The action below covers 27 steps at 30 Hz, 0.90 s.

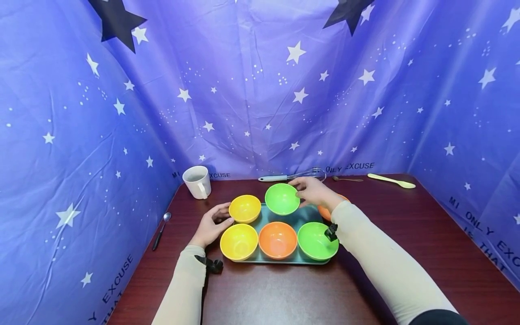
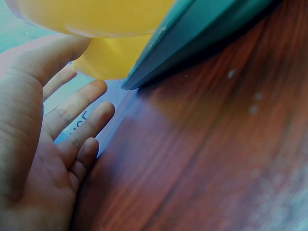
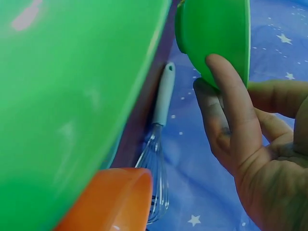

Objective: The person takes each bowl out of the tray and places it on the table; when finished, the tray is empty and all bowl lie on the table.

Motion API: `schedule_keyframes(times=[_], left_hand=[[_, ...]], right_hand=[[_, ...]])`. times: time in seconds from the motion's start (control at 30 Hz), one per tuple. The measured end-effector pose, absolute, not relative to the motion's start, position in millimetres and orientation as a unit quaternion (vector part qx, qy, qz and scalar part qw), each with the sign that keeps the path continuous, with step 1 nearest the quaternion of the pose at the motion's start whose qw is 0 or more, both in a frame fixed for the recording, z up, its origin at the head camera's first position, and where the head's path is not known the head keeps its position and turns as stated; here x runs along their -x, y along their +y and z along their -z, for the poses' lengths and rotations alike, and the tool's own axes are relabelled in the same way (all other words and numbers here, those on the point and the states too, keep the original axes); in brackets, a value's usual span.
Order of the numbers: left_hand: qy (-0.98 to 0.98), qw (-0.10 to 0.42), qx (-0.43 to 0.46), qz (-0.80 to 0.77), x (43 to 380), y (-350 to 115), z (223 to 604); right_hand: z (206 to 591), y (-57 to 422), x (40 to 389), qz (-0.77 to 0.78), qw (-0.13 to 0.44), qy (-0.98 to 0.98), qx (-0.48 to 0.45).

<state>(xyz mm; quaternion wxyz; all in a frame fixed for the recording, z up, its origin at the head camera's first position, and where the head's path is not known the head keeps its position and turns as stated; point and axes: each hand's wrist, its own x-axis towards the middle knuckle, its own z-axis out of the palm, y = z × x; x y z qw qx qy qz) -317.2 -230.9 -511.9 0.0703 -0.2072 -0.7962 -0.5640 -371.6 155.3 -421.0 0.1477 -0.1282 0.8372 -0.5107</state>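
My right hand [image 1: 314, 190] pinches the rim of a green bowl [image 1: 282, 198] over the back middle of the teal tray [image 1: 266, 216]. In the right wrist view that held bowl [image 3: 216, 36] has fingers on its outside. My left hand [image 1: 211, 225] is beside the back yellow bowl [image 1: 245, 208], its fingers loosely spread and thumb close to the yellow side in the left wrist view. Along the tray's front row sit another yellow bowl [image 1: 239, 242], an orange bowl [image 1: 278, 240] and a second green bowl [image 1: 314, 241].
Another orange bowl [image 1: 323, 212] shows partly behind my right forearm. A whisk [image 1: 280, 178], a small thin utensil [image 1: 347, 179] and a pale yellow spoon [image 1: 392, 181] lie along the back. To the left are a white mug [image 1: 196, 181] and a dark-handled spoon [image 1: 160, 232].
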Motion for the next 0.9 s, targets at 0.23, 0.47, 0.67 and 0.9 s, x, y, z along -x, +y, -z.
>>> schedule_keyframes(times=[0.23, 0.47, 0.67, 0.9], left_hand=[[-0.8, 0.064, 0.199, 0.563, 327, -234, 526], [-0.806, 0.068, 0.192, 0.557, 338, -239, 543], [-0.805, 0.072, 0.197, 0.556, 338, -240, 543], [-0.812, 0.068, 0.191, 0.547, 338, -240, 542]], right_hand=[[419, 160, 362, 0.543, 0.117, 0.822, 0.126], [418, 164, 353, 0.573, 0.082, 0.808, 0.111], [414, 168, 343, 0.602, 0.045, 0.791, 0.103], [404, 177, 328, 0.627, 0.016, 0.772, 0.103]])
